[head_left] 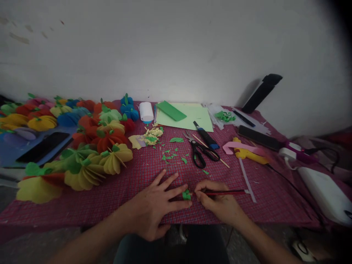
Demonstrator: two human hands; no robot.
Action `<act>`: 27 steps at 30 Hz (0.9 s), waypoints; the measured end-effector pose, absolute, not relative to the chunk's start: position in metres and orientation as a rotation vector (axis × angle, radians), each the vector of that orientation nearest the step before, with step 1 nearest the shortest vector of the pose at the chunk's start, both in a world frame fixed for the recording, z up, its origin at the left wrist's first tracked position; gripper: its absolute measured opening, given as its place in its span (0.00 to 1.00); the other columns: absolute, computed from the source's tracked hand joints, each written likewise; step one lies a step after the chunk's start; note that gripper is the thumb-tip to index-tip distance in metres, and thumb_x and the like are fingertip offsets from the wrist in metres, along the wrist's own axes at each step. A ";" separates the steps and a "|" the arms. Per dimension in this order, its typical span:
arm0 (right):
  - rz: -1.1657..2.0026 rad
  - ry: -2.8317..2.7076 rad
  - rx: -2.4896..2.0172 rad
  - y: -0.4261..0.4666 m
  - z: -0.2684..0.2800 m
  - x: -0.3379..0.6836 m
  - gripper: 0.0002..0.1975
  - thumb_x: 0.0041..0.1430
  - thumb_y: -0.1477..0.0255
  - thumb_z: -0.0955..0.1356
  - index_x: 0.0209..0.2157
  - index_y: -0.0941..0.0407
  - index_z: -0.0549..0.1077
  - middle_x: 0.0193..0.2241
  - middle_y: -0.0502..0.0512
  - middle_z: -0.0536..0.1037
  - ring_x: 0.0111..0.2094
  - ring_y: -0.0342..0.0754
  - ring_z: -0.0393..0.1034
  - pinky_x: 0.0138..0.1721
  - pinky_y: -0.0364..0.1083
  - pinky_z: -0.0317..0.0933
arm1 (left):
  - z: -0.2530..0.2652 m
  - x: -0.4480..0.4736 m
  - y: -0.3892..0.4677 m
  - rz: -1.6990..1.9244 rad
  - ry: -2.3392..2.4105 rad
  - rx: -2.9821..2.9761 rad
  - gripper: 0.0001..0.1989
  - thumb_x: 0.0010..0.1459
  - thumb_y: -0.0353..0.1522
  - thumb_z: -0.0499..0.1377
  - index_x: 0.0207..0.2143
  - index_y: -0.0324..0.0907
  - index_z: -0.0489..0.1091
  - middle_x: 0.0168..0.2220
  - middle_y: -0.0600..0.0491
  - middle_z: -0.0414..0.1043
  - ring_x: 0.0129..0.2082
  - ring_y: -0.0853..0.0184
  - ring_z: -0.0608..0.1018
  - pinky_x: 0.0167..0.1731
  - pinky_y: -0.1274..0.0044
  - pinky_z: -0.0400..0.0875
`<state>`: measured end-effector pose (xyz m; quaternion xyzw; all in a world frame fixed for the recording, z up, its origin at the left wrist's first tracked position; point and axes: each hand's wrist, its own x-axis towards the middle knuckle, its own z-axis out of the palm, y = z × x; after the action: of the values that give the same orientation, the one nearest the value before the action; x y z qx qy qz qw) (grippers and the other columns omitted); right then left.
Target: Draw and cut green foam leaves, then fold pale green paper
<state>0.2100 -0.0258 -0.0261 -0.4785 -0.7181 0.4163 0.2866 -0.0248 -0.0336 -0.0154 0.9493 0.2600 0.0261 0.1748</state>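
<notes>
My left hand (156,203) lies on the checked tablecloth with its fingers spread. Two of its fingertips are at a small green paper piece (186,194), one on either side. My right hand (218,201) is closed round a red-and-black pencil (228,192), whose tip points left at the green piece. Whether the tip touches the paper is too small to tell. Beyond the hands lie black-handled scissors (198,157) with blades pointing away, a black-and-blue cutter (206,135) and several green paper scraps (167,156).
Colourful paper pumpkins (110,137) crowd the left side, beside a dark phone (44,146). At the back are pale green sheets (198,113) and a white roll (146,112). A yellow glue gun (249,155), its cord and a white box (324,194) occupy the right.
</notes>
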 end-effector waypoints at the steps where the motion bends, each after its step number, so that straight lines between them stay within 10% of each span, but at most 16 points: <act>1: 1.101 -1.935 -1.274 -0.026 -0.026 0.210 0.06 0.53 0.75 0.63 0.25 0.56 0.70 0.19 0.46 0.71 0.22 0.41 0.64 0.23 0.38 0.56 | -0.015 -0.025 -0.034 0.074 0.739 2.691 0.43 0.41 0.31 0.58 0.61 0.54 0.48 0.65 0.53 0.42 0.63 0.46 0.38 0.54 0.48 0.26; 27: 1.177 -1.858 -1.279 -0.027 -0.022 0.211 0.06 0.51 0.75 0.63 0.23 0.56 0.70 0.19 0.47 0.71 0.21 0.42 0.65 0.23 0.39 0.58 | -0.014 -0.026 -0.034 0.095 0.687 2.698 0.42 0.40 0.30 0.57 0.61 0.54 0.50 0.64 0.54 0.44 0.63 0.46 0.42 0.53 0.46 0.25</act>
<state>0.2112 -0.0266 -0.0225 -0.4803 -0.6980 0.4422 0.2943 -0.0255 -0.0336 -0.0141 0.9532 0.2427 0.0336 0.1770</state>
